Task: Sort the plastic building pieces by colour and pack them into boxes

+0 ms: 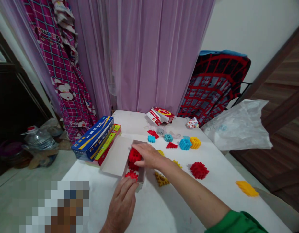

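An open cardboard box (142,174) lies on the table with its lid (115,153) folded out to the left. Inside it sits a red notched plastic block (134,158), and my right hand (147,154) curls its fingers over that block. Nearer to me in the box is a red toothed piece (131,175). The fingers of my left hand (122,200) stretch out over the box's near end, with the tips at this piece; their undersides are hidden. Just right of the box lie a dark yellow toothed piece (161,179) and other yellow pieces partly behind my right arm.
Blue (93,137) and yellow-red boxes (108,145) are stacked left. Blue blocks (185,144), a yellow block (195,142), a red block (199,170) and a flat yellow piece (247,188) lie right. A red-white carton (161,115) stands behind; a plastic bag (239,126) hangs right.
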`<state>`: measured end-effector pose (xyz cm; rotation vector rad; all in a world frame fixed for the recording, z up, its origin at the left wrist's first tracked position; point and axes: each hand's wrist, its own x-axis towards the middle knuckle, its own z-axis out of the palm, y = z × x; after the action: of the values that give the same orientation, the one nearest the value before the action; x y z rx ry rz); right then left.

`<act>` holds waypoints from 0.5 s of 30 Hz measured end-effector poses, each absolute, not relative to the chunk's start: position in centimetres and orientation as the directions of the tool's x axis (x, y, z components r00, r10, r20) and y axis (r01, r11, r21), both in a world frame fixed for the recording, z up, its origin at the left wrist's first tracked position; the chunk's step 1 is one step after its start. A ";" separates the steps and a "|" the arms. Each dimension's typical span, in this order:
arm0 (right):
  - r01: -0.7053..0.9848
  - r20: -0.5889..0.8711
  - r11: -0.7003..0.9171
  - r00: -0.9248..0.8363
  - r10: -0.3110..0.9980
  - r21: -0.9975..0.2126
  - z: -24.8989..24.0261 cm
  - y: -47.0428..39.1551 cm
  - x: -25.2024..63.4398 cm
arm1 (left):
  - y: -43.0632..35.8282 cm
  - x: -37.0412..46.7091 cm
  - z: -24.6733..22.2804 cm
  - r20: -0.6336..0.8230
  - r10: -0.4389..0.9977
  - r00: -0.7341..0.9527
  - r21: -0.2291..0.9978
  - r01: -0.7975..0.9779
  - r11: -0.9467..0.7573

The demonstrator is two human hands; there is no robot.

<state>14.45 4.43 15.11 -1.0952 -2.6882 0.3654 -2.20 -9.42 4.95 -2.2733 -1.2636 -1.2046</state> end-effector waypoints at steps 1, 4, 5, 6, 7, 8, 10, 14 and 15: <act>0.654 0.107 0.699 -0.703 0.703 -0.291 15.1 4.6 14.4 | -9.4 -2.2 5.0 0.774 0.571 0.272 0.149 0.799 -0.582; 0.669 0.153 0.687 -0.676 0.721 -0.283 15.5 4.5 15.3 | -9.5 -2.2 5.2 0.774 0.569 0.276 0.151 0.793 -0.590; 0.676 0.177 0.679 -0.659 0.731 -0.287 15.7 4.3 16.0 | -9.5 -2.2 5.2 0.777 0.564 0.278 0.147 0.792 -0.593; 0.683 0.205 0.671 -0.640 0.740 -0.288 15.8 4.0 16.9 | -9.5 -2.2 5.3 0.780 0.561 0.278 0.145 0.792 -0.594; 0.693 0.234 0.662 -0.619 0.750 -0.286 15.8 3.7 18.0 | -9.5 -2.2 5.3 0.781 0.560 0.277 0.144 0.792 -0.593; 0.708 0.264 0.648 -0.592 0.762 -0.281 15.6 3.3 19.4 | -9.5 -2.2 5.3 0.782 0.561 0.274 0.146 0.794 -0.590; 0.748 0.313 0.603 -0.523 0.793 -0.278 15.0 2.6 22.8 | -9.4 -2.2 5.2 0.776 0.570 0.270 0.153 0.797 -0.585; 0.877 0.296 0.379 -0.293 0.909 -0.296 13.5 1.1 31.2 | -9.4 -2.3 4.9 0.768 0.582 0.267 0.160 0.800 -0.579; 0.907 0.272 0.303 -0.225 0.936 -0.293 13.2 0.6 33.3 | -9.4 -2.3 4.9 0.768 0.581 0.268 0.160 0.798 -0.580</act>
<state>33.29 0.61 13.21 -1.6460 -2.1839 0.0998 -2.35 -9.38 4.86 -2.2816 -1.2750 -1.2085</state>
